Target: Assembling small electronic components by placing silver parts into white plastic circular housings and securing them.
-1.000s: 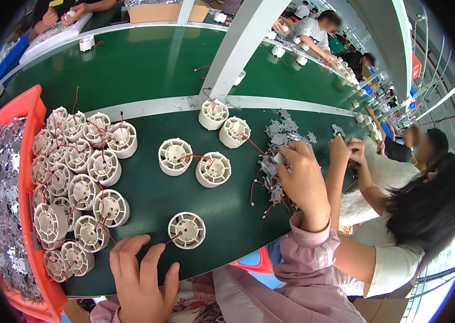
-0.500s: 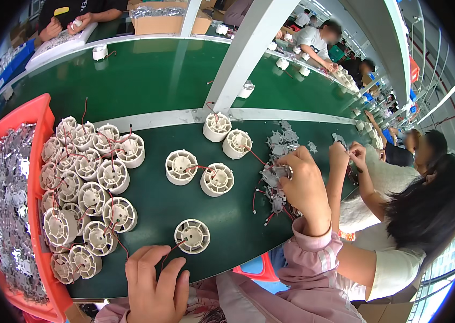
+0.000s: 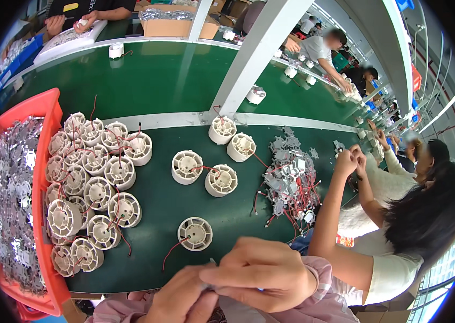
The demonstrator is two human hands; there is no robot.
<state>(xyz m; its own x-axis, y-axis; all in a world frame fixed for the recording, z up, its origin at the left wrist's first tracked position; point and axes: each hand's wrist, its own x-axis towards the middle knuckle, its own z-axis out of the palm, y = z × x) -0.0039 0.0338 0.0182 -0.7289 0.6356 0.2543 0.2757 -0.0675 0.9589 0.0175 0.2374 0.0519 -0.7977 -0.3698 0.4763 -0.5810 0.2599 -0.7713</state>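
My right hand (image 3: 265, 273) and my left hand (image 3: 179, 297) meet at the table's front edge, fingers pinched together. Between them a small grey part (image 3: 209, 287) shows only in slivers; the fingers hide most of it. Just beyond my hands lies a single round white plastic housing (image 3: 195, 234) with spokes inside and a red wire trailing out. Further back stand more such housings (image 3: 187, 167) in a loose group. To their right is a heap of small grey parts with red wires (image 3: 292, 180).
Many white housings (image 3: 98, 193) crowd together at the left, beside a red bin (image 3: 51, 215) full of shiny metal pieces. A grey metal post (image 3: 249, 59) rises from the table's back rail. Close on the right, a co-worker's hands (image 3: 352, 160) work over the same table.
My right hand has left the heap of grey parts and come back toward me to meet my left hand. My left hand has moved right and closed, away from the single housing's wire.
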